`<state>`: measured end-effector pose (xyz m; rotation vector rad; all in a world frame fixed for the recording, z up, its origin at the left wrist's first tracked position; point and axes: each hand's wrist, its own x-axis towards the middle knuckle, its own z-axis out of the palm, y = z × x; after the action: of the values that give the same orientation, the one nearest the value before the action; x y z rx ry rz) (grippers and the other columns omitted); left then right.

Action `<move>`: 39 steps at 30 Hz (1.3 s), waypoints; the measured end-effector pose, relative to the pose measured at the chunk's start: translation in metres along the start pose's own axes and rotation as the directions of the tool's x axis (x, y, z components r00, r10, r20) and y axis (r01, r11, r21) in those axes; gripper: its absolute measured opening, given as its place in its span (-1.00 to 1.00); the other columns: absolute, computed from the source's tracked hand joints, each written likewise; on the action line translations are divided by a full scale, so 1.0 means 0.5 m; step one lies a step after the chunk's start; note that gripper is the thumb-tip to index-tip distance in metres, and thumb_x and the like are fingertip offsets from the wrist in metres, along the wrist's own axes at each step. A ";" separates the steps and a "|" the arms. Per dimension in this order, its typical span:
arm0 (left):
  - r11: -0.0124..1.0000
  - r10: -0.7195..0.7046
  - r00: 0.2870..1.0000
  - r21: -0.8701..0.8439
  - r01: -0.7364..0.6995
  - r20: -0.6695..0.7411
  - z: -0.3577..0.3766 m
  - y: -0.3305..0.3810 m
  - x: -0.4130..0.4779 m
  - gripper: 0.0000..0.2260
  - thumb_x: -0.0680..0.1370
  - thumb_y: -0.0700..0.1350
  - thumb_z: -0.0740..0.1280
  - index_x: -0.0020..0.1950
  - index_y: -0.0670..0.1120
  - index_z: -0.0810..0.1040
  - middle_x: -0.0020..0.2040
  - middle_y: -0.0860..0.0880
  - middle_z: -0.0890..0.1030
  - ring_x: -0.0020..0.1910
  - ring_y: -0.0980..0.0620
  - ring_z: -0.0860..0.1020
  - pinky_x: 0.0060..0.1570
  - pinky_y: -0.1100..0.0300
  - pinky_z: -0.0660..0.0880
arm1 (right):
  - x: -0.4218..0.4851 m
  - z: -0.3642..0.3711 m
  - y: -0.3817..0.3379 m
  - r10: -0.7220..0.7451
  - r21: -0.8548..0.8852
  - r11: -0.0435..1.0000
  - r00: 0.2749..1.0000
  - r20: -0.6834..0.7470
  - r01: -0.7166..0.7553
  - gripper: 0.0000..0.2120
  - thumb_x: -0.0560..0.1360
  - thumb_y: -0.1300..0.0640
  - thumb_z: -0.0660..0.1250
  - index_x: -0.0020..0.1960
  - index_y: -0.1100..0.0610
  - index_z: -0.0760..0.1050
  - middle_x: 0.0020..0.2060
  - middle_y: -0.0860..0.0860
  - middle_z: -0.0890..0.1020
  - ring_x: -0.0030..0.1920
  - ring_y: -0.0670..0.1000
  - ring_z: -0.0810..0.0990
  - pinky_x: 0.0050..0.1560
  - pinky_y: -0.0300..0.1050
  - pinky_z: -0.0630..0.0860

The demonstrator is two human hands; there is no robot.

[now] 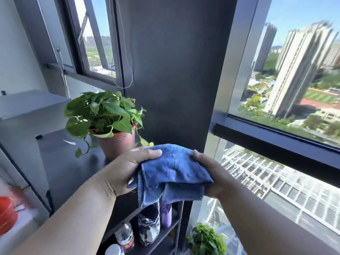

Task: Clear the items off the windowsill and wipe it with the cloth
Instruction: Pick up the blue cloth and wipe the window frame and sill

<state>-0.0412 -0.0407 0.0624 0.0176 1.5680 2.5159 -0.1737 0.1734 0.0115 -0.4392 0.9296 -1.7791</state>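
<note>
A folded blue cloth (174, 172) hangs between both hands at the middle of the head view. My left hand (125, 172) grips its left side, thumb on top. My right hand (211, 173) pinches the right side, fingers mostly hidden under the fabric. Just behind the cloth, a green leafy plant in a terracotta pot (117, 140) stands on a dark ledge (77, 162) beside a wide dark pillar. To the right runs the dark sill rail (276, 137) of the large window.
A grey cabinet (27, 116) stands at the left, with a red object (7, 214) low at the left edge. Under the cloth, a dark shelf (161, 234) holds a water bottle (126, 236), a dark bag and a purple roll. Another small plant (206, 240) sits near the floor.
</note>
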 end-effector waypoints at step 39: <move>0.767 0.371 0.742 0.635 0.094 -0.558 0.256 -0.144 0.283 -0.77 0.37 0.11 0.50 0.02 0.23 0.75 0.02 -0.06 0.79 0.10 -0.16 0.72 0.29 -0.15 0.57 | 0.066 -0.343 -0.393 -0.604 -0.817 -0.321 0.768 -0.213 -0.480 -0.27 0.53 -0.15 0.23 0.60 0.16 0.22 0.60 0.24 0.25 0.52 0.31 0.26 0.53 0.26 0.20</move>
<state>-0.1570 0.1260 0.0431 -0.7793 2.7381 2.0299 -0.4250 0.2419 0.0486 -0.9389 3.1328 -0.4466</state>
